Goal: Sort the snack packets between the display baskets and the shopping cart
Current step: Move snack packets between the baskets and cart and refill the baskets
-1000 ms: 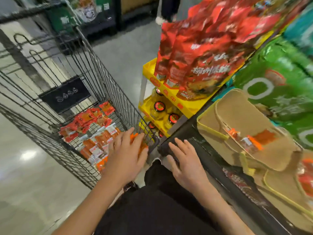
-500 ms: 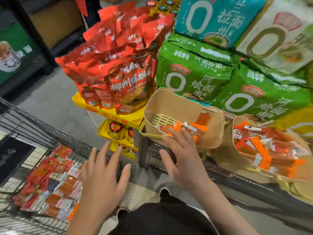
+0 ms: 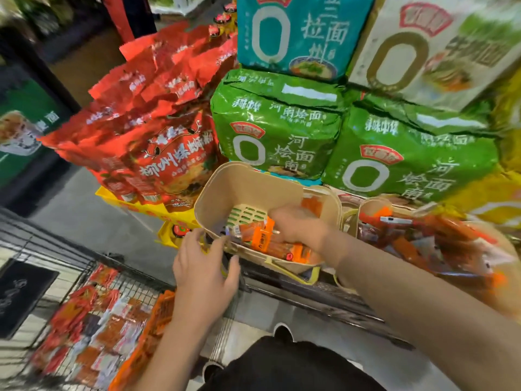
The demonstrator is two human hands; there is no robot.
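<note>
A beige display basket (image 3: 225,176) stands on the shelf and holds a few orange snack packets (image 3: 262,238). My right hand (image 3: 293,224) is inside it, lying over those packets; it is blurred and its fingers do not show clearly. My left hand (image 3: 205,266) is at the basket's near left corner, fingers spread and loosely bent, touching the rim. A second beige basket (image 3: 366,206) to the right is full of red and orange packets (image 3: 423,241). The wire shopping cart (image 3: 70,266) at lower left holds several red and orange packets (image 3: 93,320).
Large red bags (image 3: 158,153) sit on a yellow rack (image 3: 135,204) left of the basket. Green noodle packs (image 3: 276,131) and a teal pack (image 3: 293,32) are stacked behind the baskets. The black shelf edge (image 3: 310,300) runs beneath my right arm.
My right hand has moved from the basket's near rim down onto the packets inside. My left hand has risen from over the cart to the basket's corner. The view has shifted right.
</note>
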